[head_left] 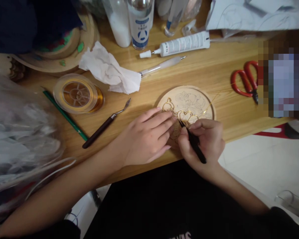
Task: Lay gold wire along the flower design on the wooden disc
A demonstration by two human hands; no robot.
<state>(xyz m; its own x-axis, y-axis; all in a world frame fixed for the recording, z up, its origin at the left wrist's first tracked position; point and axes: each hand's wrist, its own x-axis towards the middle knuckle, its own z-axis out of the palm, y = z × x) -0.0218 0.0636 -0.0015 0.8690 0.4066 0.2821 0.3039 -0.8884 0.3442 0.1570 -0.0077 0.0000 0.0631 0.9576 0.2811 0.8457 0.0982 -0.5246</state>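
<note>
A round wooden plate (210,99) with a pencil-drawn pattern lies at the table's front edge. Bent gold wire (186,114) follows part of the drawing, with a heart-like shape in the middle. My left hand (149,137) rests with fingers stretched over the plate's left side, fingertips beside the wire. Between the fingers and thumb of my right hand (205,142) is a pair of black tweezers (195,146), tips down at the wire near my left fingertips. A loose wire end (210,105) sticks up toward the plate's right rim. My hands hide the plate's lower part.
Left of the plate lie a palette knife (99,131), a green pencil (64,114) and a spool of gold wire (77,94). Behind are crumpled tissue (112,69), a pen-like tool (163,65), a glue tube (184,43) and bottles (139,23). Red-handled scissors (244,81) lie right.
</note>
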